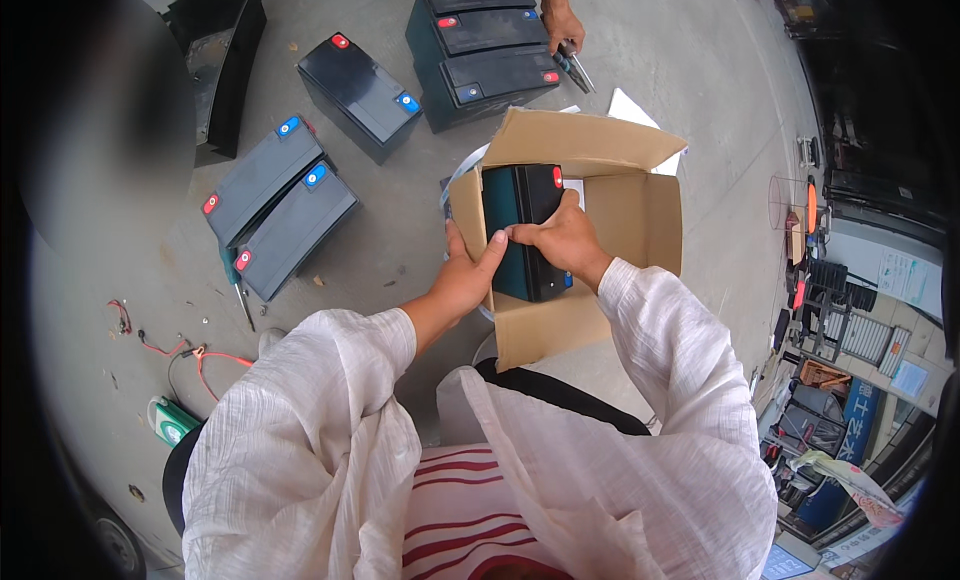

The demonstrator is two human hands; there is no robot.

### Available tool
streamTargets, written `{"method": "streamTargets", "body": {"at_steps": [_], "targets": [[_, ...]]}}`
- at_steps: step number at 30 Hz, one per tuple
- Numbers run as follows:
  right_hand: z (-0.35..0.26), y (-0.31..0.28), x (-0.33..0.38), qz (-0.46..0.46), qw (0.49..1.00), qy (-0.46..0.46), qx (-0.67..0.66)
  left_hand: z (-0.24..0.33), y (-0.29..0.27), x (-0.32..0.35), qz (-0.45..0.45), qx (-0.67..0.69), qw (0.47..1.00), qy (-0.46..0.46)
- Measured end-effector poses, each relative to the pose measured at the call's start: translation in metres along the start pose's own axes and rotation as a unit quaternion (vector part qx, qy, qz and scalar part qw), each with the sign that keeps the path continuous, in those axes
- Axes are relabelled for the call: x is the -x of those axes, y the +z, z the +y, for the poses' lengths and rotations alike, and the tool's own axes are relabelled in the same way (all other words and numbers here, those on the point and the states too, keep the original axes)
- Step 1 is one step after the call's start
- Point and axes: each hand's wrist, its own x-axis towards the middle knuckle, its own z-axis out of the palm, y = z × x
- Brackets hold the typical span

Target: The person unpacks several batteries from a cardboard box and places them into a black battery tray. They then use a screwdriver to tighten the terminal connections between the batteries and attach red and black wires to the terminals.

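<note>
Our right hand [572, 238] curls closed round the battery [528, 192] inside the open carton [572, 140]; our left hand [463, 280], partly open, straddles the carton's left wall, its grip unclear to us.

r grip [568, 238] on blk batt [525, 267] in cardbd box [580, 140], l grip [466, 273] at box's l edge.

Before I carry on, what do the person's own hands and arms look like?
The left hand and right hand are bare, with no glove or bracelet showing. The left sleeve and right sleeve are white, long and loose, of thin, wrinkled cloth, without visible markings.
</note>
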Motion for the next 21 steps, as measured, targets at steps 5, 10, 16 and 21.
{"method": "streamTargets", "body": {"at_steps": [5,10,16,21], "targets": [[-0.025,-0.046,0.036,0.013,0.999,-0.019,-0.046,0.001,0.008,0.000,-0.036,0.027,0.999,-0.023],[-0.032,-0.118,0.099,0.063,0.995,-0.060,0.047,0.009,0.034,-0.022,-0.188,0.111,0.968,-0.126],[-0.102,-0.168,0.160,0.026,0.964,-0.085,0.251,0.066,0.013,-0.007,-0.293,-0.093,0.947,-0.094],[-0.150,-0.147,0.167,-0.060,0.960,-0.130,0.240,0.121,-0.049,0.040,-0.303,0.040,0.939,-0.158]]}}
